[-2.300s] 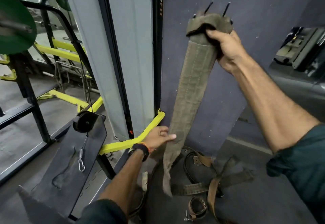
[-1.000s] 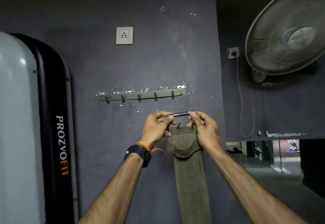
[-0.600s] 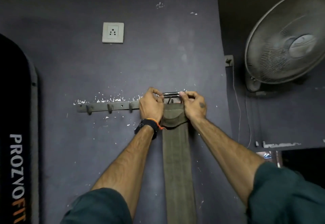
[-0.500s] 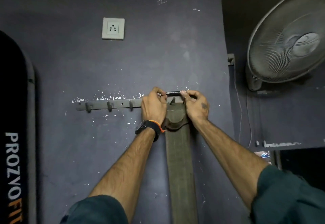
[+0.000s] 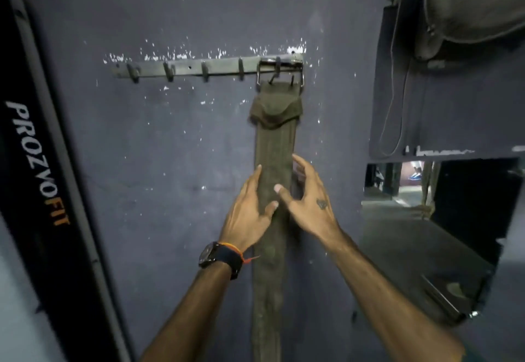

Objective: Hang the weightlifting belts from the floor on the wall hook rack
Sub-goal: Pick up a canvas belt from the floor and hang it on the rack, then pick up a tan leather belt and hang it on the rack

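An olive canvas weightlifting belt (image 5: 274,146) hangs straight down the dark wall, its metal buckle (image 5: 279,73) caught over the rightmost hook of the grey wall hook rack (image 5: 187,69). The other hooks on the rack are bare. My left hand (image 5: 246,210) lies flat against the belt's left edge, fingers spread, thumb on the fabric. My right hand (image 5: 308,202) rests open on the belt's right edge, thumb across the strap. Neither hand grips the belt. The belts on the floor are out of view.
A black and grey machine shroud lettered PROZOFIT (image 5: 37,163) fills the left side. A wall fan (image 5: 471,6) with a hanging cord sits at the upper right. Below it a dark opening (image 5: 431,219) looks into another room.
Both hands have let go of the buckle, which now sits on the rightmost hook, and have slid down to the belt's middle. The view has tilted downward.
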Tool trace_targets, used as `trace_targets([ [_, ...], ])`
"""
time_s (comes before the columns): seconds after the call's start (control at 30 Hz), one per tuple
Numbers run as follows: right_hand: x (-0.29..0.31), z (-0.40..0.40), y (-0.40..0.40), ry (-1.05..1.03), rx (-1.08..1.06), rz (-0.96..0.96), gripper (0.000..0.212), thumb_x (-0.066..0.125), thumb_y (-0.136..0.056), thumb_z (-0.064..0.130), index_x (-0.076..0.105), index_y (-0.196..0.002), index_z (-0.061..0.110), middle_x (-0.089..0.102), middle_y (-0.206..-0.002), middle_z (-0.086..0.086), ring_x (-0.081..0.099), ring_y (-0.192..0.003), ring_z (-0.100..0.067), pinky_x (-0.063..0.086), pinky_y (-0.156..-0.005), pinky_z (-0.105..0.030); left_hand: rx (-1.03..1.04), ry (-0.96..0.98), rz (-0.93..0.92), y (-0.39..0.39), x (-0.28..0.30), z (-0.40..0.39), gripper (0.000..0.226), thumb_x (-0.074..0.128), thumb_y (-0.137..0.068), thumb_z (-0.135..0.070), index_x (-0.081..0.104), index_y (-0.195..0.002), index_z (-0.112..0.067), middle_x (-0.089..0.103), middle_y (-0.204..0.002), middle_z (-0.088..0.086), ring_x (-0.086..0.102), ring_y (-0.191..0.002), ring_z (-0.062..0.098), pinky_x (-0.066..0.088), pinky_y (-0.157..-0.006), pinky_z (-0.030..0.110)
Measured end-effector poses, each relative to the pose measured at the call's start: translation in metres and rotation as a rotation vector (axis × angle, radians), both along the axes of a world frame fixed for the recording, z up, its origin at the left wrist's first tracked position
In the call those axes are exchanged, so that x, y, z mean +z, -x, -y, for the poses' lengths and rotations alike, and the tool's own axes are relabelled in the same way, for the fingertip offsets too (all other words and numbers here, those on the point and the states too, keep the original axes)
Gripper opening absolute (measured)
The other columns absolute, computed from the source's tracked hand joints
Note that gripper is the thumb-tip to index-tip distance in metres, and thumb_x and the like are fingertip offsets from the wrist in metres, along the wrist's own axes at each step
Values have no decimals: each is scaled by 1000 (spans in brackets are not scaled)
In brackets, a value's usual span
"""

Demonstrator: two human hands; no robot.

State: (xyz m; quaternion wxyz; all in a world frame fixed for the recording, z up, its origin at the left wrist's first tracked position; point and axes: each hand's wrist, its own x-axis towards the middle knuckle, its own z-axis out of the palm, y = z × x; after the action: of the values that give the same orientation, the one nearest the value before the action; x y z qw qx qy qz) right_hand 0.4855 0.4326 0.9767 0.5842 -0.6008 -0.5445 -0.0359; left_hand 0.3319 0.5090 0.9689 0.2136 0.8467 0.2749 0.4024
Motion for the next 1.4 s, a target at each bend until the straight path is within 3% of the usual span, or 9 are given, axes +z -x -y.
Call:
trace_targets([
  [0.13, -105, 78, 30, 168, 114, -3, 73, 77, -97, 45, 43, -160, 31, 52, -160, 7, 49, -144, -2, 40, -120, -25, 6, 196, 27, 37, -102, 77, 71, 67, -106, -35, 33, -169, -32, 42, -171, -12, 46, -154, 16, 41, -126, 41],
  [0.27, -215, 158, 55, 380, 212, -42, 73, 70, -96, 56, 48, -157, 25, 59, -154, 3, 59, -139, -13, 49, -117, -35, 56, 432, -14, 78, -219, 165, 72, 73, -96, -39, 44, -161, -33, 54, -153, -18, 57, -134, 5, 52, -116, 42],
  [0.53, -425, 343, 89, 938, 467, -93, 59, 78, -98, 31, 54, -152, 27, 67, -140, -1, 67, -123, -14, 57, -100, -29, 279, 894, -71, 160, -422, 362, 57, 75, -103, -21, 52, -155, -28, 64, -147, 0, 68, -129, 19, 60, -105, 37],
  [0.67, -497, 399, 117, 1120, 522, -187, 54, 81, -95, 23, 60, -145, 29, 69, -131, 5, 69, -112, -1, 58, -95, -19, 320, 982, -154, 188, -484, 424, 54, 72, -106, -25, 53, -156, -28, 61, -147, 2, 65, -130, 17, 52, -97, 16],
  [0.83, -594, 447, 135, 1249, 434, -248, 45, 80, -95, 23, 66, -137, 29, 74, -122, 7, 73, -106, -3, 61, -98, -30, 287, 1072, -221, 204, -579, 467, 46, 72, -104, -24, 60, -149, -29, 66, -136, -2, 70, -124, 18, 58, -109, 41],
  [0.97, -719, 476, 148, 1339, 403, -256, 44, 81, -95, 22, 64, -134, 36, 75, -125, 11, 74, -112, -4, 61, -100, -32, 309, 1151, -202, 212, -692, 481, 39, 72, -104, -18, 65, -142, -28, 71, -129, -8, 74, -112, 6, 61, -95, 22],
  [1.1, -855, 490, 153, 1489, 434, -106, 52, 77, -93, 10, 62, -142, 22, 60, -127, 15, 63, -118, -5, 46, -90, -13, 374, 1199, -143, 212, -823, 488, 33, 69, -107, -26, 68, -139, -28, 73, -125, -13, 68, -96, -18, 57, -84, 12],
  [1.23, -1031, 505, 143, 1542, 504, 81, 68, 85, -84, 18, 58, -147, 21, 61, -146, -1, 60, -133, -18, 46, -114, -33, 469, 1218, -95, 208, -984, 506, 28, 70, -106, -15, 70, -133, -20, 72, -111, -16, 66, -87, -24, 50, -76, 2],
  [1.4, -1204, 502, 142, 1547, 583, 540, 96, 86, -77, 40, 37, -159, 36, 40, -156, -11, 47, -142, -36, 43, -116, -46, 482, 1251, -120, 201, -1162, 546, 31, 69, -101, -6, 72, -123, -26, 75, -112, -19, 68, -96, -17, 56, -88, 17],
])
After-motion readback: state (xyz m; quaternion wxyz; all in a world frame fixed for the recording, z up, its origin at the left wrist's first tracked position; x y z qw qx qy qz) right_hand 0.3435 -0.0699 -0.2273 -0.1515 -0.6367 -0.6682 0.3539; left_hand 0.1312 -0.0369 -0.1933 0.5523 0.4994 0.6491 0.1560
